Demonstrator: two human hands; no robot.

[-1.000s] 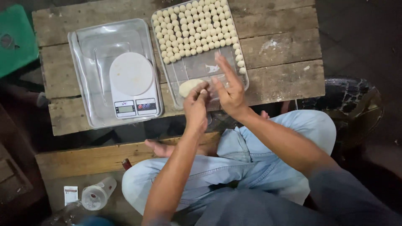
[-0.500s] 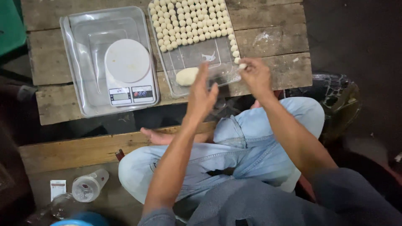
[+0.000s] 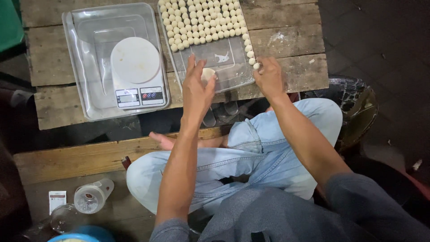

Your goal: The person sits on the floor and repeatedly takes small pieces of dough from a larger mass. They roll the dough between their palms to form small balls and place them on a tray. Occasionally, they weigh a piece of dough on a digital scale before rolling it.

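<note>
A clear tray (image 3: 226,62) on the wooden table holds rows of several small pale dough balls (image 3: 201,20) across its far half and down its right edge. A larger dough lump (image 3: 208,74) lies on the tray's bare near part. My left hand (image 3: 197,89) reaches over this lump, which sits between thumb and fingers. My right hand (image 3: 270,77) is at the tray's near right corner. Its fingertips are pinched on a small dough ball (image 3: 256,66) at the end of the right-edge column.
Left of the tray, a white digital kitchen scale (image 3: 134,67) stands inside a second clear tray (image 3: 85,31). The plank table's (image 3: 291,45) near edge is just above my knees. A wooden board, a plastic container (image 3: 92,196) and a blue bowl lie at lower left; a dark bucket (image 3: 358,112) stands at right.
My hands have parted from in front of me. The right moved to the tray's right edge with a small ball; the left went down onto the dough lump.
</note>
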